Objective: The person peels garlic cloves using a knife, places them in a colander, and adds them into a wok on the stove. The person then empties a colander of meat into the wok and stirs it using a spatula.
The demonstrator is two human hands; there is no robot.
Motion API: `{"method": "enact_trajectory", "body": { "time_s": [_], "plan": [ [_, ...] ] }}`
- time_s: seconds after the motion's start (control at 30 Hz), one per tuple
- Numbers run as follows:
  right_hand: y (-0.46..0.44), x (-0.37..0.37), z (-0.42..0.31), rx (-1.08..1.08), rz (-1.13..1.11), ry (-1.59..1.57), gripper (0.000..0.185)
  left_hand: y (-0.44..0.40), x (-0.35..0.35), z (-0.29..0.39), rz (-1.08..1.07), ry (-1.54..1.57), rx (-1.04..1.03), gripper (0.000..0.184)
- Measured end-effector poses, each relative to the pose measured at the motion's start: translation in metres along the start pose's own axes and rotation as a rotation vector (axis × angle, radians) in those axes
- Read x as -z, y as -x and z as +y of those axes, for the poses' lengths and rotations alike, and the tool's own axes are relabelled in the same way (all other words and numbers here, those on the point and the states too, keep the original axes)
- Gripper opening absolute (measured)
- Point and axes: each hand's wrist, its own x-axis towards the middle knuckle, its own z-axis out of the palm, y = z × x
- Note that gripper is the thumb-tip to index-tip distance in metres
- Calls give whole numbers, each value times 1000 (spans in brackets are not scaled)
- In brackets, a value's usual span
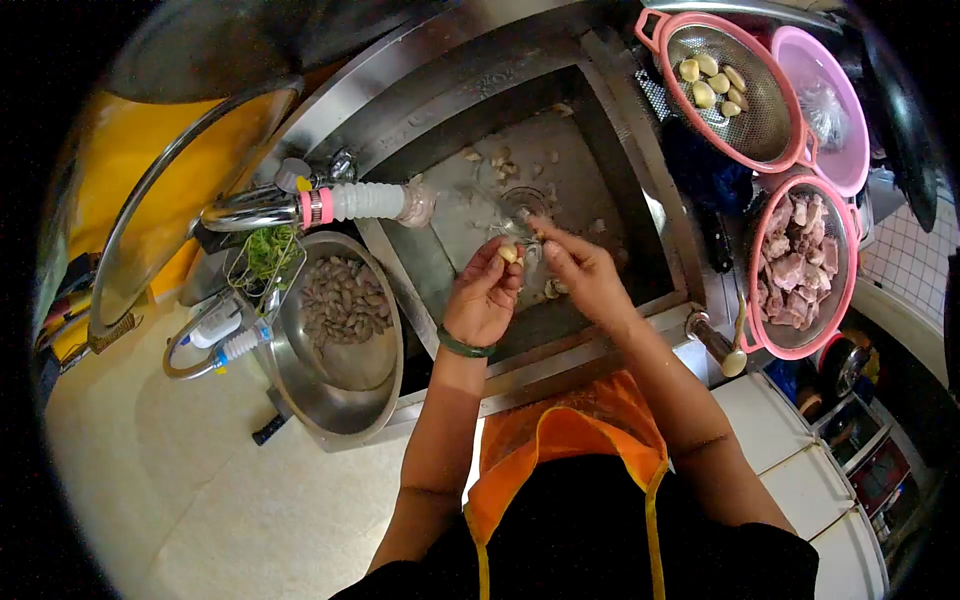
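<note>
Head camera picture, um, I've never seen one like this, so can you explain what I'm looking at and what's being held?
There's no machine here: these are a person's own bare hands, seen from a camera worn on their head, looking forward and down. The lens makes the edges curve.

The left hand, with a green bracelet on its wrist, holds what looks like a garlic clove over a metal sink. The right hand is close beside it; whether it grips anything is hard to tell.

Right of the sink, one pink-rimmed strainer holds pale cloves and another holds raw meat pieces. On the left, a metal bowl holds small brownish pieces.
</note>
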Motion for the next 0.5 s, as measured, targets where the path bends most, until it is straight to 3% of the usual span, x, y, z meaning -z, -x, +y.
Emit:
{"method": "enact_trajectory", "body": {
  "time_s": [0.1, 0.2, 0.3, 0.5],
  "plan": [
    [7, -5, 1, 102, -34, 275, 37, -3, 15, -2, -39, 16, -61, 29],
    [7, -15, 15, 298, 40, 341, 38, -4, 13, -4, -1, 25, -94, 35],
    [9, -10, 11, 185, -30, 415, 39, -4, 17, -6, 32, 47, -93, 38],
    [10, -11, 12, 165, -21, 393, 38, -4, 16, -10, 63, 86, -105, 36]
  ]
}}
